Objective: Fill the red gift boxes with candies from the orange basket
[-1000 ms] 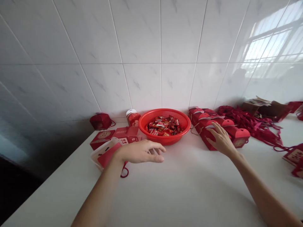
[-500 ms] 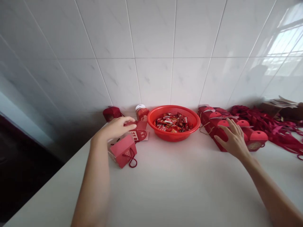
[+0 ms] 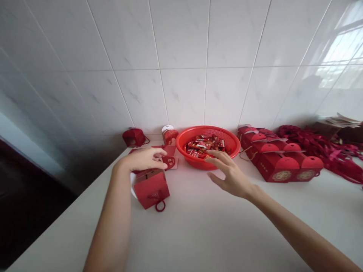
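My left hand [image 3: 146, 158] is over the back of a red gift box [image 3: 151, 190] at the left of the table, thumb and fingers apart. Whether it touches the box is hard to make out. A dark red cord loop hangs from this box's near side, and its top looks open. Behind it lies another red box [image 3: 169, 161], partly hidden by my left hand. My right hand [image 3: 228, 173] is open in front of a red plastic basket [image 3: 195, 163], fingertips overlapping its near rim. Wrapped candies [image 3: 202, 145] fill the basket's bottom.
Several closed red gift boxes [image 3: 279, 168] stand in rows on the right. Beyond them lies a heap of dark red ribbons [image 3: 314, 145]. A small dark red box [image 3: 133, 138] and an upright red container [image 3: 169, 136] stand by the tiled wall. The table [image 3: 198, 226] is white.
My right hand has moved left from the rows of boxes to the basket's front. The box by my left hand has shifted slightly nearer and turned; my left hand has moved slightly right.
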Demonstrator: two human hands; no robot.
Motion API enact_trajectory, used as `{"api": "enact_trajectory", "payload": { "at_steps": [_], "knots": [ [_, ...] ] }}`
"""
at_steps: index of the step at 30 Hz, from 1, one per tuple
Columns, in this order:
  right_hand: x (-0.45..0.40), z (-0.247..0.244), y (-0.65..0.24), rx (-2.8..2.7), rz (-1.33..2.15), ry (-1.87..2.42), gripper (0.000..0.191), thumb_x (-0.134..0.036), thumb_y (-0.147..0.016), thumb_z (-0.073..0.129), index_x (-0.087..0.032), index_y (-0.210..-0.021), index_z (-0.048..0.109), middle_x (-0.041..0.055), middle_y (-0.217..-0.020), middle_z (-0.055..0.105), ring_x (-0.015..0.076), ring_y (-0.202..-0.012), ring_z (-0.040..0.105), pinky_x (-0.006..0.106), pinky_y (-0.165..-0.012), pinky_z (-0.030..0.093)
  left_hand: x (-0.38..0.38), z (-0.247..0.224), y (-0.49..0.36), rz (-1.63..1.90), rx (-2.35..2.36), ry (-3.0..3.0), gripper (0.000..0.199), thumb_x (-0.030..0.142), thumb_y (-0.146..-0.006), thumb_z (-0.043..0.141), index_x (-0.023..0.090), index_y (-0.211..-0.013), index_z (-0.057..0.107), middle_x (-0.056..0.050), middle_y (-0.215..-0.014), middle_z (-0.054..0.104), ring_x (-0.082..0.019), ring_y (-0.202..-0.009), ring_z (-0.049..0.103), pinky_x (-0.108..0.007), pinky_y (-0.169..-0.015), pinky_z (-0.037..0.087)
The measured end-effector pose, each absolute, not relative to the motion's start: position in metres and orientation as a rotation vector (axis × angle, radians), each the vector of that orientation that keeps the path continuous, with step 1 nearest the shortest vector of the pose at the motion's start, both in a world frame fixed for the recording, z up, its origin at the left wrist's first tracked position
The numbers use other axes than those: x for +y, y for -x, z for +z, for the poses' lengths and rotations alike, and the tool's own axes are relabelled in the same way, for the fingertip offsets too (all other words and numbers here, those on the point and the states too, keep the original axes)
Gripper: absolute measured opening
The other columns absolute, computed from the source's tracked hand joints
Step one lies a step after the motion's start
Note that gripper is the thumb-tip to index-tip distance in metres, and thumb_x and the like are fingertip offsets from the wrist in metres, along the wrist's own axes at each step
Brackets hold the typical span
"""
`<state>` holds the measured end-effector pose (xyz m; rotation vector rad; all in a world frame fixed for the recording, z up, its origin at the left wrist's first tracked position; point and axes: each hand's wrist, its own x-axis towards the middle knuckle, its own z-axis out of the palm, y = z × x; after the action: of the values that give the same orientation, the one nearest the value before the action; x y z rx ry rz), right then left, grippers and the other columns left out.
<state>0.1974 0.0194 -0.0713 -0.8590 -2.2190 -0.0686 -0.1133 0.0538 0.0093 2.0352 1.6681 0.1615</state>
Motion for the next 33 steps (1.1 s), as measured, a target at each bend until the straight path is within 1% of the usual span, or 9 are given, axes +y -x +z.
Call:
{"api": "enact_trajectory", "payload": {
  "at_steps": [5, 10, 13, 17, 20, 23, 25, 27, 33],
  "knots": [
    [0.009, -0.055, -0.155, -2.384, 0.148, 0.602, 0.024, -0.028, -0.094, 0.058, -0.02, -0.114, 0.067, 0.0148, -0.138, 0.054, 0.0266, -0.126, 0.052, 0.048, -0.104, 0.047, 0.038, 0.017, 0.074, 0.058, 1.303, -2.223, 0.072, 0.057, -0.072, 0.071, 0.027, -0.135, 0.057, -0.007, -0.132, 0.064, -0.027, -0.116, 0.062, -0.03, -0.09, 0.048],
    [0.003, -0.046, -0.137, -2.36, 0.326, 0.51, 0.021, -0.027, -0.093, 0.06, -0.02, -0.111, 0.068, 0.0144, -0.14, 0.054, 0.0251, -0.129, 0.051, 0.043, -0.103, 0.047, 0.031, 0.027, 0.088, 0.05, 1.228, -2.183, 0.077, 0.045, -0.065, 0.078, 0.027, -0.136, 0.056, -0.006, -0.132, 0.064, -0.027, -0.116, 0.062, -0.029, -0.088, 0.05],
    [0.001, -0.047, -0.13, -2.357, 0.361, 0.496, 0.024, -0.029, -0.093, 0.06, -0.018, -0.114, 0.066, 0.0152, -0.138, 0.055, 0.0251, -0.125, 0.054, 0.043, -0.103, 0.047, 0.038, 0.024, 0.1, 0.045, 1.346, -2.138, 0.063, 0.043, -0.064, 0.077, 0.025, -0.123, 0.064, -0.004, -0.119, 0.07, -0.026, -0.106, 0.066, -0.028, -0.082, 0.051],
    [-0.002, -0.046, -0.127, -2.426, 0.389, 0.465, 0.028, -0.028, -0.093, 0.061, -0.019, -0.119, 0.062, 0.0142, -0.138, 0.057, 0.0247, -0.121, 0.056, 0.044, -0.102, 0.045, 0.049, 0.014, 0.1, 0.023, 1.46, -2.116, 0.025, 0.035, -0.071, 0.068, 0.021, -0.091, 0.073, -0.003, -0.094, 0.075, -0.023, -0.09, 0.068, -0.028, -0.076, 0.049],
    [-0.001, -0.043, -0.131, -2.424, 0.412, 0.409, 0.026, -0.028, -0.093, 0.06, -0.02, -0.118, 0.061, 0.0123, -0.131, 0.062, 0.0235, -0.124, 0.055, 0.043, -0.104, 0.043, 0.052, 0.009, 0.09, 0.046, 1.438, -2.236, 0.019, 0.036, -0.077, 0.06, 0.022, -0.08, 0.073, -0.001, -0.086, 0.074, -0.023, -0.087, 0.066, -0.029, -0.076, 0.047],
    [0.002, -0.038, -0.138, -2.413, 0.418, 0.39, 0.018, -0.028, -0.095, 0.058, -0.02, -0.11, 0.064, 0.0098, -0.115, 0.069, 0.0219, -0.115, 0.059, 0.041, -0.101, 0.044, 0.05, 0.007, 0.075, 0.128, 1.313, -2.275, 0.022, 0.035, -0.08, 0.058, 0.023, -0.091, 0.073, -0.001, -0.095, 0.075, -0.023, -0.092, 0.066, -0.029, -0.079, 0.046],
    [0.005, -0.035, -0.144, -2.446, 0.411, 0.411, 0.014, -0.027, -0.096, 0.057, -0.02, -0.104, 0.065, 0.0074, -0.104, 0.072, 0.0205, -0.104, 0.063, 0.039, -0.095, 0.047, 0.049, 0.004, 0.062, 0.236, 1.266, -2.261, 0.028, 0.034, -0.081, 0.058, 0.023, -0.103, 0.071, -0.002, -0.107, 0.074, -0.023, -0.099, 0.065, -0.029, -0.083, 0.046],
    [0.007, -0.033, -0.15, -2.471, 0.366, 0.482, 0.014, -0.026, -0.097, 0.054, -0.019, -0.099, 0.067, 0.0064, -0.095, 0.072, 0.0193, -0.094, 0.063, 0.036, -0.088, 0.047, 0.048, 0.0, 0.05, 0.332, 1.219, -2.268, 0.032, 0.034, -0.083, 0.056, 0.021, -0.11, 0.069, -0.004, -0.111, 0.072, -0.023, -0.1, 0.065, -0.03, -0.084, 0.047],
    [0.015, -0.028, -0.162, -2.582, 0.199, 0.953, 0.02, -0.014, -0.09, 0.053, -0.017, -0.103, 0.068, 0.0061, -0.083, 0.07, 0.0178, -0.076, 0.062, 0.029, -0.07, 0.04, 0.052, -0.015, 0.029, 0.333, 1.145, -2.194, 0.035, 0.039, -0.085, 0.054, 0.02, -0.114, 0.062, -0.001, -0.083, 0.071, -0.019, -0.075, 0.063, -0.027, -0.067, 0.044]
  ]
}}
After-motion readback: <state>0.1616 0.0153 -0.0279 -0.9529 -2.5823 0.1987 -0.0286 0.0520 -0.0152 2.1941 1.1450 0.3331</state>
